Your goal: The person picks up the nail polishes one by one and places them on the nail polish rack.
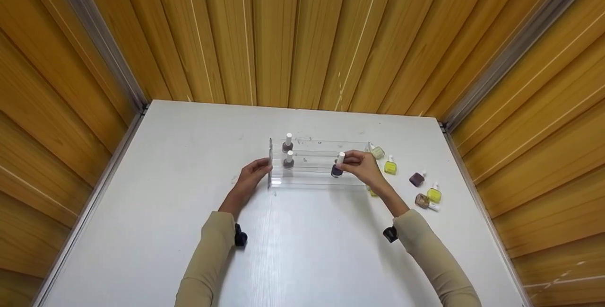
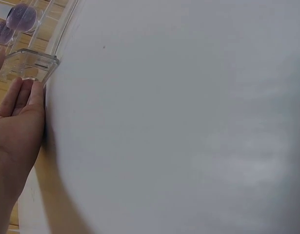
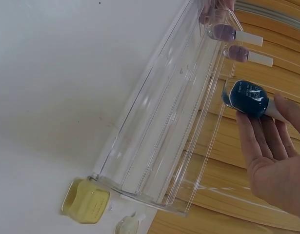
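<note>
A clear stepped display rack (image 1: 307, 180) lies across the middle of the white table. Two mauve nail polish bottles with white caps stand at its left end, a rear bottle (image 1: 287, 147) and a front bottle (image 1: 288, 162). My left hand (image 1: 249, 179) touches the rack's left end panel with fairly straight fingers (image 2: 36, 95). Pinched by its white cap in my right hand (image 1: 367, 169) is a dark blue nail polish bottle (image 3: 248, 98). It is over the right half of the rack; whether its base touches a shelf I cannot tell.
Right of the rack lie more nail polish bottles: a pale one (image 1: 377, 152), a yellow one (image 1: 390, 168), a dark purple one (image 1: 417, 179), another yellow one (image 1: 434, 195) and a brown one (image 1: 422, 200). A yellow bottle (image 3: 89, 202) sits by the rack's right end. Wood-patterned walls (image 1: 274, 37) enclose the table.
</note>
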The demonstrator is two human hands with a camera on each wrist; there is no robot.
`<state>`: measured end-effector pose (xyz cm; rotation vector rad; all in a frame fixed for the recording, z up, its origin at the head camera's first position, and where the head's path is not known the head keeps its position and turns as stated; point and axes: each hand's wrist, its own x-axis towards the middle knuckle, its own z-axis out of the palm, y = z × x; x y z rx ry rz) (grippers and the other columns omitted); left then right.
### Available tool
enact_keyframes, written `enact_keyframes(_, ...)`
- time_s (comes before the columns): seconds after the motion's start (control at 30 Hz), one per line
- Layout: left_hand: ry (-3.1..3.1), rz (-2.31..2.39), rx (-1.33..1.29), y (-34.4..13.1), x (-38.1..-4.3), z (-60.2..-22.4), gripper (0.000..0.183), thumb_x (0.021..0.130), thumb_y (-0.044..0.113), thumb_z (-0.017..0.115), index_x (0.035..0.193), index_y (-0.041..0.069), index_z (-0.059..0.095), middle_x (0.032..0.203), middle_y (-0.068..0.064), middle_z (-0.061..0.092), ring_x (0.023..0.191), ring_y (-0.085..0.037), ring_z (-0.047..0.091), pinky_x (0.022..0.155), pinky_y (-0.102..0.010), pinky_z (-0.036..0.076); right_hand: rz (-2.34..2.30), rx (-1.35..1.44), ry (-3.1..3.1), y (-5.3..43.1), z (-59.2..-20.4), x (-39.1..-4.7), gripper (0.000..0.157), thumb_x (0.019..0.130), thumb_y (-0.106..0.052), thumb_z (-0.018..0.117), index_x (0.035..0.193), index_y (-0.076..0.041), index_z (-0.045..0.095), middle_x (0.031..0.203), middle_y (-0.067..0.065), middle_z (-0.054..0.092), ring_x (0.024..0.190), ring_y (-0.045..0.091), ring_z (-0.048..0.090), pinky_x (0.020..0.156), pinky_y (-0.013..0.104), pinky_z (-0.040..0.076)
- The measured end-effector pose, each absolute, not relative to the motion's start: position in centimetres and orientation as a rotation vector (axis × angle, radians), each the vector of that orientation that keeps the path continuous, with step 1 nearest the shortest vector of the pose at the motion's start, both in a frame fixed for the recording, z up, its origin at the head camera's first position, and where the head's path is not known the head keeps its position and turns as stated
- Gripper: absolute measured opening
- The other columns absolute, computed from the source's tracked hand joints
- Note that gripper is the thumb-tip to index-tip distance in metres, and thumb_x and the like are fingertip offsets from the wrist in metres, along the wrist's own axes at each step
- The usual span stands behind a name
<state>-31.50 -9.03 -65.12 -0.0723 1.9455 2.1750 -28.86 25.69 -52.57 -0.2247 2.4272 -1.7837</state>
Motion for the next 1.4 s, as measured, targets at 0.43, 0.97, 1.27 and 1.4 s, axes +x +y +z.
enact_keyframes(0.43, 1.928, 2.183, -0.055, -9.1, -31.4, -65.2, 0.049, 0.099, 0.027, 0.07, 0.142, 0.008, 0.057, 0.148, -0.013, 0.057, 0.145, -0.027, 0.046, 0.128, -0.044, 0.03, -1.711, -0.239, 2.438, 22.6, -52.6, -29.6, 0.033, 0.087, -0.007, 0.081, 0.115, 0.007, 0.07, 0.108, 0.02, 0.077, 0.086, 0.003, 0.072, 0.078, 0.015, 0.059)
enact_keyframes(0.97, 1.933, 2.188, -0.08, -9.4, -31.6, -65.3, 0.048, 0.098, 0.025, 0.071, 0.141, 0.007, 0.059, 0.146, -0.013, 0.059, 0.144, -0.027, 0.047, 0.127, -0.043, 0.031, -1.699, -0.311, 2.411, 21.0, -52.3, -29.5, 0.033, 0.087, -0.008, 0.081, 0.115, 0.006, 0.07, 0.11, 0.021, 0.076, 0.09, 0.008, 0.073, 0.08, 0.018, 0.06)
enact_keyframes(1.27, 1.881, 2.236, -0.056, -9.3, -31.6, -65.1, 0.047, 0.099, 0.02, 0.069, 0.141, 0.003, 0.057, 0.147, -0.017, 0.057, 0.144, -0.029, 0.046, 0.127, -0.043, 0.031, -1.716, -0.282, 2.412, 19.9, -52.8, -29.8, 0.03, 0.087, -0.006, 0.08, 0.114, 0.005, 0.07, 0.108, 0.018, 0.077, 0.089, 0.007, 0.072, 0.08, 0.019, 0.06)
enact_keyframes(1.4, 1.897, 2.221, -0.056, -9.4, -31.3, -65.1, 0.049, 0.099, 0.022, 0.069, 0.142, 0.003, 0.056, 0.147, -0.017, 0.057, 0.144, -0.029, 0.047, 0.127, -0.044, 0.03, -1.752, -0.289, 2.379, 19.2, -53.5, -29.6, 0.028, 0.087, -0.003, 0.079, 0.112, 0.005, 0.07, 0.105, 0.015, 0.078, 0.087, 0.006, 0.072, 0.08, 0.02, 0.06)
